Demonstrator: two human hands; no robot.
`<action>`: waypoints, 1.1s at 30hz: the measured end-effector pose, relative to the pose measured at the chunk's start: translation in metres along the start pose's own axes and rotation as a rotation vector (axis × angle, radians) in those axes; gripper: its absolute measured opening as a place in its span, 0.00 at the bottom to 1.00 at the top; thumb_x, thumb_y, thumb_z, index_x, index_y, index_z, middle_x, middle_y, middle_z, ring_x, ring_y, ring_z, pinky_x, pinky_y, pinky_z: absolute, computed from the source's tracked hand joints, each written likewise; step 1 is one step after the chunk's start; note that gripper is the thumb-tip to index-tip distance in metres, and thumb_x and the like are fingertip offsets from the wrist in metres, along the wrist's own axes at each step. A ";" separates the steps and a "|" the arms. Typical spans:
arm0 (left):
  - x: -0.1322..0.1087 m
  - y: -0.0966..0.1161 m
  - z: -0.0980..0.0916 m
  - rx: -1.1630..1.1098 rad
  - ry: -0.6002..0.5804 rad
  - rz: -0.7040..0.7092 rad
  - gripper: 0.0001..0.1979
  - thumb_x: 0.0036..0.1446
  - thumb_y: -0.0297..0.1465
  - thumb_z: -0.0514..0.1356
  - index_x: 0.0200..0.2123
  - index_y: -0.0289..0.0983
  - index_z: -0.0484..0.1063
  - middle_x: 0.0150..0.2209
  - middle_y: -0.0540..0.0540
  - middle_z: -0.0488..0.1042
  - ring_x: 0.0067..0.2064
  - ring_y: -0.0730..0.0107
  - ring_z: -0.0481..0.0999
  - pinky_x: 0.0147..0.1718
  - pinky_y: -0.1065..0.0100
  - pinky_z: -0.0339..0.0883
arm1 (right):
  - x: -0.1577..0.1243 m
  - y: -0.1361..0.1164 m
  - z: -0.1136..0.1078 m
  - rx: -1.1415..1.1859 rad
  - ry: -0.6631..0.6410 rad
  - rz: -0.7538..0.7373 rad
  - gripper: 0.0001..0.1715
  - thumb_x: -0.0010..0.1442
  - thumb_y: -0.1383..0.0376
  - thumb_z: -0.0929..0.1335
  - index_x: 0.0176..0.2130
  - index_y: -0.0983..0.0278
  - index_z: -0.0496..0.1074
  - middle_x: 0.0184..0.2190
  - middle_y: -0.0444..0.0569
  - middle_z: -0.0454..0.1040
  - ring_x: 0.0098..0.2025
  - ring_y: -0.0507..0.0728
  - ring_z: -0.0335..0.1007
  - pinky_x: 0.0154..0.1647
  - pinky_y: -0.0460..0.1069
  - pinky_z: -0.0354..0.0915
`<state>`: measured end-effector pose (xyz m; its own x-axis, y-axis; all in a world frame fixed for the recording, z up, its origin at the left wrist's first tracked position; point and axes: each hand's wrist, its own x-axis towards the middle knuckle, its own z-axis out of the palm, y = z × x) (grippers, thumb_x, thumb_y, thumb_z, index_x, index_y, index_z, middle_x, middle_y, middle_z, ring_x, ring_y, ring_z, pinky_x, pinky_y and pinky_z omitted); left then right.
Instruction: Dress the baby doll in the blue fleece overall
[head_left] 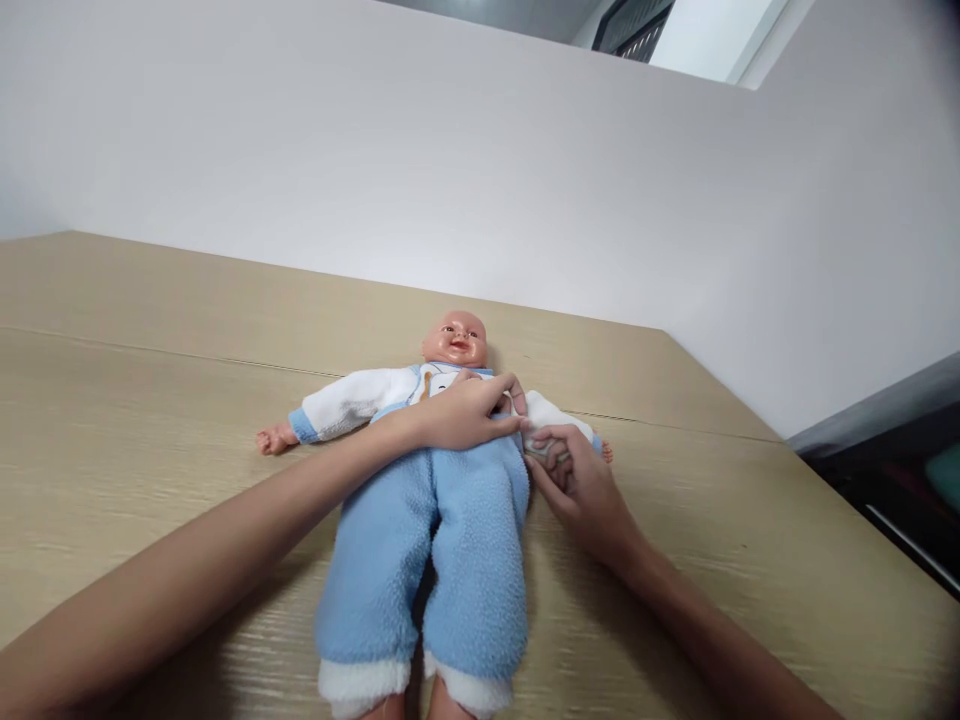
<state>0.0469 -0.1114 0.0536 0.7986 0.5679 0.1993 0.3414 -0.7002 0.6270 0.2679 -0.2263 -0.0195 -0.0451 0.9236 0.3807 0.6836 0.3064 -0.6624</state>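
A baby doll lies on its back with its head away from me and its arms spread out. It wears a white fleece top with blue cuffs and fluffy light-blue pants with white hems. My left hand reaches across the doll's chest, thumb and fingers closed at the right edge of its clothes. Just beside it, my right hand pinches the clothing at the doll's right side, by the waist. My fingers partly hide the cloth between them. The doll's feet fall outside the view.
A light wooden table with thin seams lies under the doll. Behind it rises a white wall, with an opening at the top. Dark objects stand beyond the table's right edge.
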 end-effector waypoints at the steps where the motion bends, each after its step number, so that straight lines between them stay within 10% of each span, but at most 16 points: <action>1: 0.000 0.000 0.000 0.011 0.014 0.011 0.09 0.72 0.36 0.63 0.49 0.38 0.72 0.34 0.52 0.77 0.36 0.66 0.75 0.40 0.64 0.58 | 0.001 0.002 -0.006 -0.128 0.058 -0.105 0.11 0.73 0.59 0.70 0.52 0.58 0.70 0.41 0.49 0.74 0.39 0.61 0.72 0.44 0.58 0.69; 7: 0.002 -0.006 0.003 0.014 0.085 0.064 0.11 0.73 0.35 0.62 0.54 0.39 0.69 0.42 0.48 0.80 0.41 0.63 0.79 0.41 0.62 0.64 | 0.016 0.035 -0.038 -0.441 0.143 -0.301 0.32 0.69 0.54 0.73 0.66 0.60 0.64 0.62 0.62 0.73 0.65 0.73 0.68 0.67 0.69 0.62; 13: 0.002 -0.008 0.004 0.036 0.162 0.137 0.06 0.73 0.33 0.59 0.50 0.38 0.71 0.48 0.43 0.80 0.48 0.59 0.78 0.46 0.59 0.68 | 0.019 0.064 -0.054 -0.219 -0.071 -0.011 0.36 0.60 0.42 0.77 0.57 0.61 0.74 0.55 0.60 0.79 0.55 0.71 0.75 0.59 0.66 0.71; 22: 0.018 0.010 0.012 0.299 0.066 0.141 0.31 0.64 0.45 0.71 0.61 0.34 0.67 0.62 0.33 0.73 0.62 0.43 0.70 0.60 0.46 0.65 | 0.021 0.023 -0.061 0.162 0.130 0.229 0.38 0.45 0.42 0.85 0.44 0.60 0.77 0.37 0.51 0.82 0.38 0.64 0.78 0.38 0.56 0.76; 33: 0.011 -0.005 0.021 0.139 0.208 0.209 0.15 0.65 0.34 0.65 0.52 0.35 0.72 0.52 0.37 0.79 0.54 0.49 0.76 0.54 0.53 0.68 | 0.003 0.009 -0.023 0.408 0.102 0.136 0.43 0.61 0.47 0.80 0.66 0.56 0.65 0.68 0.57 0.71 0.65 0.67 0.74 0.69 0.63 0.70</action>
<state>0.0648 -0.1108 0.0368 0.7450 0.4715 0.4718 0.2563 -0.8554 0.4502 0.2909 -0.2262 -0.0093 0.1113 0.9406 0.3206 0.3335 0.2685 -0.9037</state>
